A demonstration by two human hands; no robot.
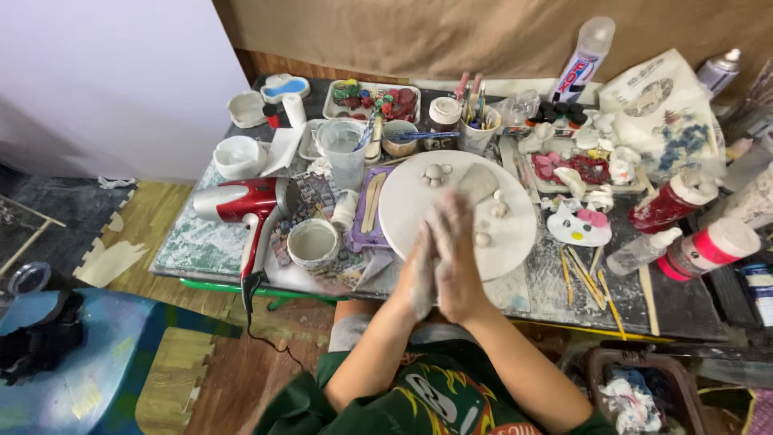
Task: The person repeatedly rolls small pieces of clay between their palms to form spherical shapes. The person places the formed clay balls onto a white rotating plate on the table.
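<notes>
Seen from the head camera, the person's left hand [419, 278] and right hand [453, 258] are pressed palm to palm, fingers stretched flat and dusted pale with clay; whether anything lies between the palms cannot be told, as the hands hide it. They hover over the near edge of a round white board [403, 201] that lies on the cluttered counter [692, 302]. Just beyond the fingertips a flat grey clay slab [478, 182] rests on the board, and further beyond and to the left sits a small cluster of clay balls [436, 173]; a few more small clay lumps [499, 210] lie just to the right of the hands. To the left of the hands stands a white cup [312, 242], and further left a red and silver hair dryer [241, 203] lies on its side, its cord dropping over the counter edge. Between the cup and the board a pale wooden modelling tool [372, 201] lies on a purple tray. To the right of the hands rests a white cat-face piece with a pink bow [580, 225], and beyond that, well apart, stand red bottles with white caps [708, 246]. Wooden sticks [581, 274] lie loose on the counter near the right forearm. Far beyond the hands are a clear measuring cup [342, 145] and a pot of brushes [477, 129].
</notes>
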